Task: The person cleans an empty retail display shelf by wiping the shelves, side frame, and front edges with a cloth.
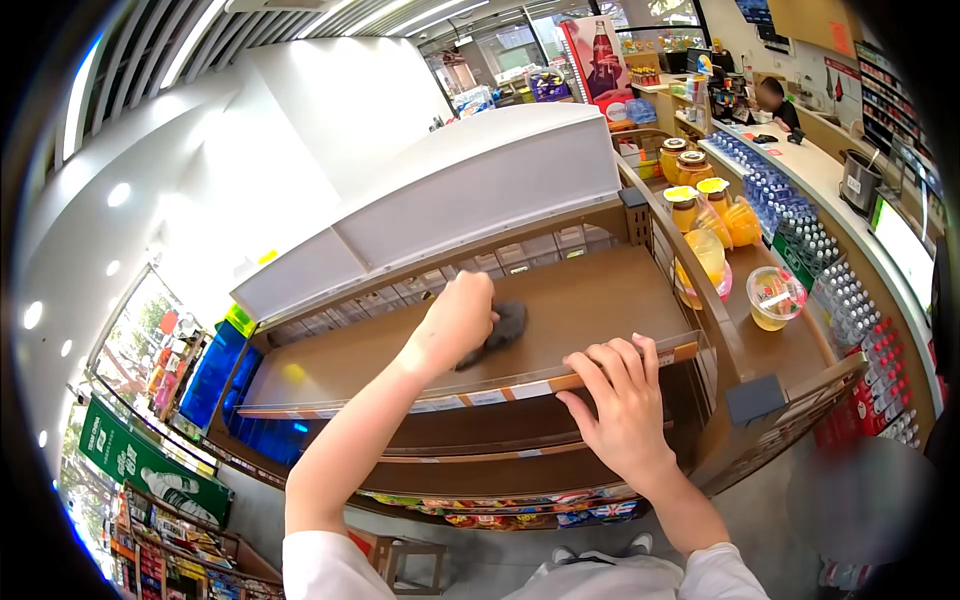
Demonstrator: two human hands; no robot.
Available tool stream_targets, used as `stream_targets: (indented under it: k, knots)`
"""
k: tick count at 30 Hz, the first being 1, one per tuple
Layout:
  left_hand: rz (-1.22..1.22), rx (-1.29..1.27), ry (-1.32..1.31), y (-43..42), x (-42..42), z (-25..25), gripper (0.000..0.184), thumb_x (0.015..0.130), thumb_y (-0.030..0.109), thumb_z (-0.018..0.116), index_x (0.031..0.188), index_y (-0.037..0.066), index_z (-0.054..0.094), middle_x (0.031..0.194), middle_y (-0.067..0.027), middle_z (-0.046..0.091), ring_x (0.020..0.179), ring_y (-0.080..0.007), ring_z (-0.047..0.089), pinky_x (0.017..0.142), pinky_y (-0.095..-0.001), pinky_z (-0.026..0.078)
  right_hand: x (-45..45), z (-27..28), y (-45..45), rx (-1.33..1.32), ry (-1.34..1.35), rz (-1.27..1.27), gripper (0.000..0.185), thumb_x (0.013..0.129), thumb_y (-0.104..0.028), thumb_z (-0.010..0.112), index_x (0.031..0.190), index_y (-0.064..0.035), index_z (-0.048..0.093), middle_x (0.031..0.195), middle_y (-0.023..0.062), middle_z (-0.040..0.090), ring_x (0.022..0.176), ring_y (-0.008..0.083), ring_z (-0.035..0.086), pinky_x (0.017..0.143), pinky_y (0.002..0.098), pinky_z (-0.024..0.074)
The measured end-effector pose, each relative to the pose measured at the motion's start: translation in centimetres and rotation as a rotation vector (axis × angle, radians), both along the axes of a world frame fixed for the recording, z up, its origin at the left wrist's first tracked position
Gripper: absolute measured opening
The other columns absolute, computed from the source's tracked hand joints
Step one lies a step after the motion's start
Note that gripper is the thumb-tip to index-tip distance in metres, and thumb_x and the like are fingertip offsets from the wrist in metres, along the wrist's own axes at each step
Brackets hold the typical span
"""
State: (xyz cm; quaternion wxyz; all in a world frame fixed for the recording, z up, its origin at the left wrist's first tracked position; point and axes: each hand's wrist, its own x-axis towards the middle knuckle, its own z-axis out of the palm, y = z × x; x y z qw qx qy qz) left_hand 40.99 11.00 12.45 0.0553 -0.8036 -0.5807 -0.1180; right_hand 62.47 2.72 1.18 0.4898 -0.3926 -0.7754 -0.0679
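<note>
My left hand (460,318) is closed on a dark grey cloth (503,330), which lies against the brown top shelf (590,290) near its middle. My right hand (620,405) rests at the shelf's front edge, fingers spread over the price-label strip (487,397), with nothing held. Behind the top shelf rises a white panel (480,180). Two lower shelves show beneath, partly hidden by my forearms.
Jars of yellow fruit (683,208) and a clear cup (775,297) stand on the side shelf at right. Bottles (850,290) line the counter (810,165), with a person (785,110) behind it. A wooden stool (415,562) stands below.
</note>
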Motion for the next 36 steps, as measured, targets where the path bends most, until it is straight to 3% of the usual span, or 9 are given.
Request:
stream_targets:
  k: [8, 13, 15, 17, 21, 26, 28, 32, 36]
  knots:
    - [-0.037, 0.153, 0.087, 7.9, -1.1, -3.3, 0.007, 0.081, -0.006, 0.069, 0.077, -0.012, 0.069, 0.08, -0.0339, 0.066, 0.085, -0.0488, 0.068, 0.079, -0.0512, 0.057, -0.2, -0.1, 0.1, 0.03, 0.044, -0.019, 0.047, 0.08, -0.018, 0.081, 0.122, -0.0097, 0.062, 0.114, 0.008, 0.057, 0.116, 0.03, 0.053, 0.113, 0.0553, 0.0362]
    - [-0.104, 0.052, -0.026, 3.7, 0.2, -1.1, 0.01, 0.082, -0.003, 0.068, 0.086, -0.01, 0.074, 0.084, -0.0329, 0.068, 0.085, -0.0495, 0.068, 0.08, -0.0514, 0.056, -0.4, -0.2, 0.1, 0.019, 0.059, -0.016, 0.047, 0.079, -0.017, 0.082, 0.121, -0.0102, 0.063, 0.115, 0.007, 0.058, 0.117, 0.0301, 0.054, 0.113, 0.0554, 0.036]
    - [-0.233, -0.117, -0.144, 0.5, 1.6, 0.0, 0.014, 0.082, -0.003, 0.068, 0.092, -0.01, 0.074, 0.086, -0.0321, 0.068, 0.084, -0.049, 0.067, 0.082, -0.0495, 0.056, -0.5, -0.3, 0.2, 0.02, 0.049, -0.036, 0.046, 0.078, -0.017, 0.082, 0.12, -0.0102, 0.063, 0.115, 0.0069, 0.058, 0.117, 0.0301, 0.054, 0.113, 0.0555, 0.0359]
    - [-0.379, -0.034, -0.098, -1.8, 2.7, -0.1, 0.013, 0.083, -0.003, 0.067, 0.092, -0.01, 0.073, 0.082, -0.0319, 0.067, 0.084, -0.0487, 0.067, 0.081, -0.0494, 0.055, -0.6, -0.2, 0.3, 0.016, 0.035, -0.046, 0.046, 0.078, -0.017, 0.083, 0.119, -0.0103, 0.063, 0.115, 0.0067, 0.058, 0.117, 0.0302, 0.054, 0.113, 0.0556, 0.0357]
    - [-0.298, -0.117, -0.102, -1.6, 3.3, -0.2, 0.012, 0.083, -0.004, 0.067, 0.091, -0.011, 0.072, 0.086, -0.0324, 0.066, 0.085, -0.049, 0.065, 0.077, -0.0506, 0.054, -0.5, -0.2, 0.0, 0.017, 0.034, -0.053, 0.045, 0.078, -0.016, 0.082, 0.119, -0.0105, 0.064, 0.114, 0.0067, 0.058, 0.117, 0.0301, 0.054, 0.113, 0.0562, 0.0356]
    - [-0.26, 0.165, 0.191, 2.9, 4.5, -2.7, 0.006, 0.082, -0.006, 0.066, 0.08, -0.01, 0.071, 0.083, -0.0301, 0.068, 0.082, -0.0454, 0.071, 0.076, -0.0463, 0.059, -0.6, -0.2, 0.0, 0.025, 0.055, -0.057, 0.045, 0.078, -0.015, 0.081, 0.119, -0.0106, 0.063, 0.112, 0.0066, 0.057, 0.116, 0.0297, 0.053, 0.113, 0.0562, 0.0357]
    - [-0.204, 0.289, 0.356, 5.7, 5.3, -3.2, 0.006, 0.078, -0.005, 0.068, 0.079, -0.003, 0.073, 0.085, -0.0229, 0.073, 0.084, -0.0364, 0.076, 0.074, -0.04, 0.064, -0.6, -0.2, 0.1, 0.027, 0.054, -0.048, 0.045, 0.078, -0.015, 0.082, 0.119, -0.011, 0.063, 0.112, 0.0065, 0.057, 0.117, 0.0293, 0.053, 0.113, 0.0551, 0.0359]
    - [-0.207, 0.358, 0.342, 7.9, 6.1, -3.1, 0.006, 0.078, -0.002, 0.069, 0.078, 0.0, 0.075, 0.083, -0.0227, 0.073, 0.08, -0.0358, 0.076, 0.073, -0.0406, 0.064, -0.6, -0.1, 0.2, 0.042, 0.062, -0.039, 0.045, 0.078, -0.016, 0.082, 0.118, -0.0116, 0.062, 0.112, 0.0062, 0.057, 0.118, 0.0286, 0.053, 0.114, 0.0522, 0.0361]
    - [-0.237, 0.21, 0.242, 8.1, 5.2, -2.9, 0.005, 0.079, -0.001, 0.068, 0.08, -0.006, 0.071, 0.085, -0.0284, 0.07, 0.084, -0.0444, 0.073, 0.074, -0.0486, 0.062, -0.7, -0.2, 0.1, 0.051, 0.059, -0.042, 0.047, 0.079, -0.016, 0.082, 0.12, -0.0111, 0.061, 0.11, 0.0058, 0.057, 0.117, 0.0277, 0.053, 0.115, 0.0514, 0.036]
